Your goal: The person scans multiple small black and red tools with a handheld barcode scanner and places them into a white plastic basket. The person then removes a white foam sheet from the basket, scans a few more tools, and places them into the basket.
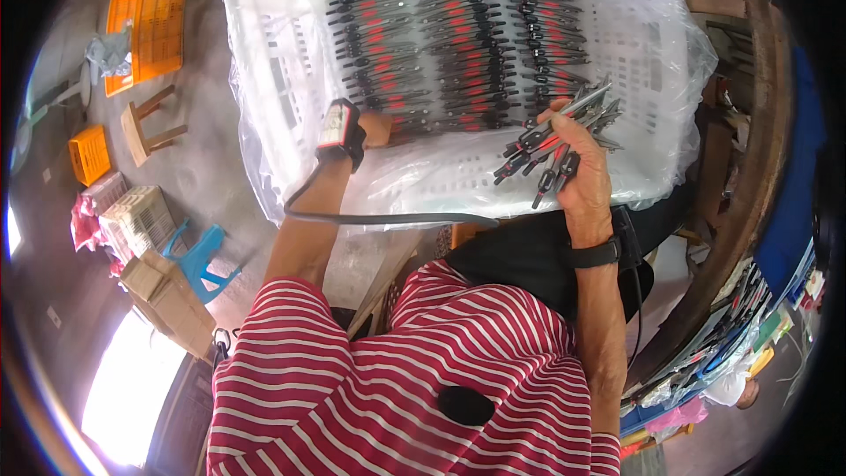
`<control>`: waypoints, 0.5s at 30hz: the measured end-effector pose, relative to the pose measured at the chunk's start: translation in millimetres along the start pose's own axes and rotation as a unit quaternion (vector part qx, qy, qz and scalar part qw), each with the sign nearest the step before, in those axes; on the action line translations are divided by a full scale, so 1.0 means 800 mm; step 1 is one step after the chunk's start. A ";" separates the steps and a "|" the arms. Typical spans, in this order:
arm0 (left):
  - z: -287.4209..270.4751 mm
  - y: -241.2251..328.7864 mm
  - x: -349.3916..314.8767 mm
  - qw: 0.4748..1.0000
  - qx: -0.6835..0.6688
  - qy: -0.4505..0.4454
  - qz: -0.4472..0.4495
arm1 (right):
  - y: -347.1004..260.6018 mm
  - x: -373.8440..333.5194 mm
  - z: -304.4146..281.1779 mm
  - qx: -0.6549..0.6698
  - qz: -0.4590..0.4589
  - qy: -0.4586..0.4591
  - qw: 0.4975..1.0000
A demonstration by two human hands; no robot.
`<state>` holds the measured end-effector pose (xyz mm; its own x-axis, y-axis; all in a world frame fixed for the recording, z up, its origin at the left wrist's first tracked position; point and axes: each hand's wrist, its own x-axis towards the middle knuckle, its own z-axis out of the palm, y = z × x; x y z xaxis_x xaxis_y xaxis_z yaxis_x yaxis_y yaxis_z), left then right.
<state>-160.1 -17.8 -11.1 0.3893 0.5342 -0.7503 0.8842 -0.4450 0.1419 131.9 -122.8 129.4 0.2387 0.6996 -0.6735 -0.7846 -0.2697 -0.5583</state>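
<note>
A white plastic basket (264,62) lined with clear plastic film stands before me. On its bottom lie three columns of slim tools (463,44), silver metal with black ends and red marks; they look like drawing compasses. In my right hand (582,154) is a loose bundle of the same slim tools (546,159), held over the basket's near right part, their ends pointing several ways. My left hand (377,129) reaches down at the near end of the left column, beside the tools there. Its fingers are mostly hidden behind the black device on my wrist.
A black cable (397,219) runs from the left wrist device (342,134) along the basket's near rim. On the floor at left are orange crates (145,35), a wooden stool (145,132), a blue plastic stool (203,260) and a cardboard box (163,300). A table edge (749,167) curves at right.
</note>
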 end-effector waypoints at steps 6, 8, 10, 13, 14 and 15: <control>-0.007 -0.009 0.005 0.999 -0.031 -0.017 -0.002 | 0.001 0.002 -0.001 0.006 0.007 0.007 1.000; -0.005 -0.010 0.009 0.999 -0.034 -0.026 0.011 | 0.002 0.003 -0.002 0.007 0.007 0.005 1.000; 0.000 -0.009 0.014 0.998 -0.036 -0.037 0.034 | 0.002 0.003 -0.002 0.007 -0.001 0.002 1.000; 0.002 0.000 0.025 0.993 -0.034 -0.068 0.093 | 0.001 0.002 -0.003 0.016 0.013 0.010 1.000; 0.002 0.005 0.028 0.990 -0.031 -0.077 0.115 | 0.002 0.001 -0.002 0.014 0.013 0.010 1.000; 0.001 0.012 0.030 0.986 -0.026 -0.084 0.138 | 0.002 0.001 -0.002 0.012 0.011 0.012 1.000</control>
<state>-142.8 -9.7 -28.3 0.5733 0.2692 -0.7738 0.7640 -0.5167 0.3863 131.8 -123.7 127.3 0.2349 0.6775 -0.6970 -0.8037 -0.2680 -0.5313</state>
